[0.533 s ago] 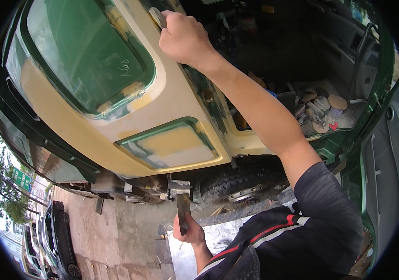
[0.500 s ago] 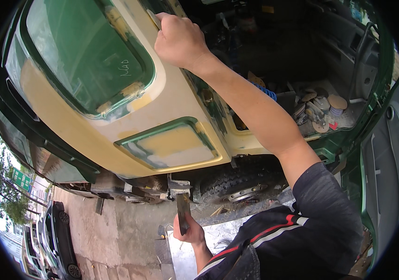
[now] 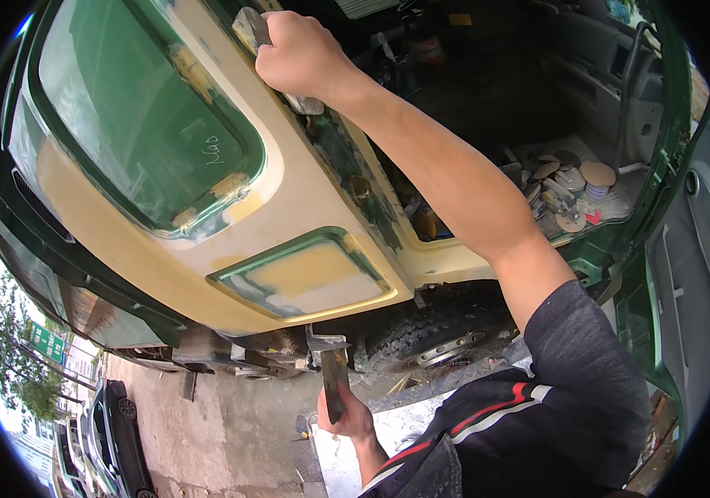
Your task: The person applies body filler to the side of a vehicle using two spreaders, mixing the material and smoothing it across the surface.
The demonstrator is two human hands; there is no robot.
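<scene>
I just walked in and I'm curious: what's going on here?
A person's right hand grips a greyish, flat block at the edge of a patchy cream, yellow and green vehicle body. Lower down, their left hand holds a long, flat, dark bar. Round tan discs lie inside the vehicle.

One wide fisheye view looks down from the wearer's head, facing the cream-and-green metal vehicle side (image 3: 293, 187) from near and taking in, farther off at lower left, a black parked car (image 3: 118, 444).

Open doorway (image 3: 479, 91) beside cream pillar (image 3: 305, 153), discs (image 3: 571, 179) inside
</scene>
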